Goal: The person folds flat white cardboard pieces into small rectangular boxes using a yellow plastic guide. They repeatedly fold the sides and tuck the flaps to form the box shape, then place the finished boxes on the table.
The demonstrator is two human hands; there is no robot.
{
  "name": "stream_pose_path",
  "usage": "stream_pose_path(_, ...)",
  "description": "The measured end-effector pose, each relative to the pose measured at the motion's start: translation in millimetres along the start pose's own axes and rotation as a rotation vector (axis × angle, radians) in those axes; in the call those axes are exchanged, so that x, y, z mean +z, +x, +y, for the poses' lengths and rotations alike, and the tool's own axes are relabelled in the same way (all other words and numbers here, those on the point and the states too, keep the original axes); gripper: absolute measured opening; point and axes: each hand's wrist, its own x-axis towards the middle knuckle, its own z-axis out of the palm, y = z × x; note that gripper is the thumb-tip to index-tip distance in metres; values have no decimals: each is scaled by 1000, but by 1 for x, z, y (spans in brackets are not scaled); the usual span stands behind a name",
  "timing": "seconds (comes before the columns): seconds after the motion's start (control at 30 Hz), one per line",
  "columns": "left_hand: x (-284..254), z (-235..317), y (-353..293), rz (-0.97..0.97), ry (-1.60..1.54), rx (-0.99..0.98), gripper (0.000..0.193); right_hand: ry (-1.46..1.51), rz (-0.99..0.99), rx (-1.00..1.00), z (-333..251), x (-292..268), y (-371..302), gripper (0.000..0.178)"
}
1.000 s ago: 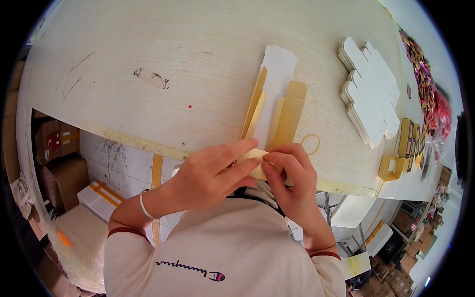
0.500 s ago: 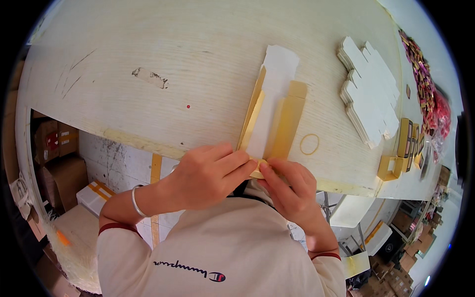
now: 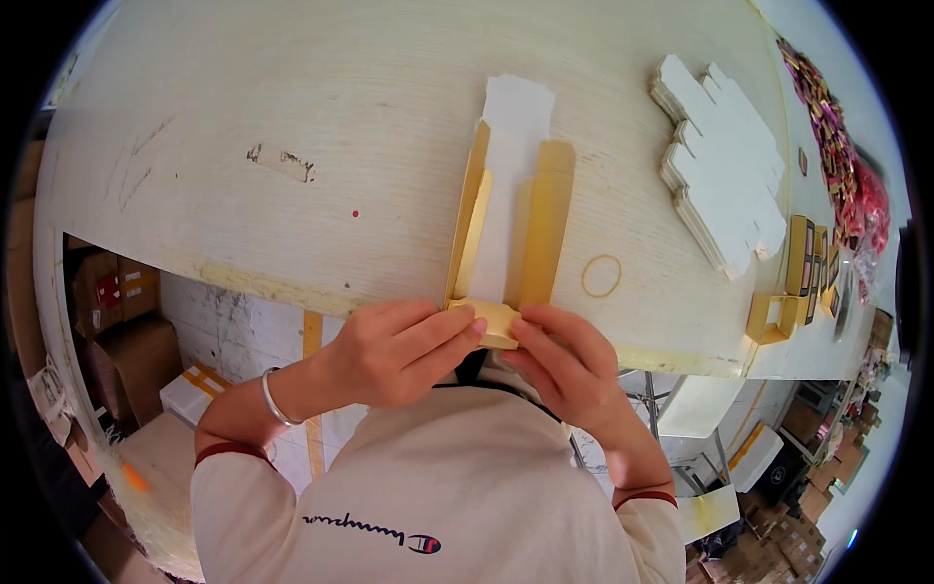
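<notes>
A long cardboard box (image 3: pixel 547 219), gold outside with a white inside, lies partly folded on the table in front of me. Its two long sides stand up, and a white flap stretches flat at the far end. At its near end, over the table's edge, my left hand (image 3: pixel 394 350) pinches the left corner of the gold end flap. My right hand (image 3: pixel 569 365) grips the same flap's right corner between thumb and fingers. The flap's gold face shows between both sets of fingertips.
A yellow rubber band (image 3: pixel 601 276) lies right of the box. Farther right sits a stack of flat white cardboard blanks (image 3: pixel 725 161), with small gold boxes (image 3: pixel 772 319) beyond it. A red dot (image 3: pixel 355 214) marks the wooden table (image 3: pixel 243 78).
The box has shifted slightly left in view. Its near end flap now shows more of its gold face, and my hands have moved a little apart around it.
</notes>
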Motion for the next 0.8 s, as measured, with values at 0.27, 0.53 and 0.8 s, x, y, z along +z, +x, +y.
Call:
stream_pose_path(0.27,4,1,-4,26,44,11,30,24,-14,-29,2,1,-7,23)
stream_pose_path(0.53,6,-4,-4,25,81,38,32,59,-42,131,-11,0,2,23)
stream_pose_path(0.8,4,3,11,-67,100,-41,27,-69,16,62,-6,6,-4,32)
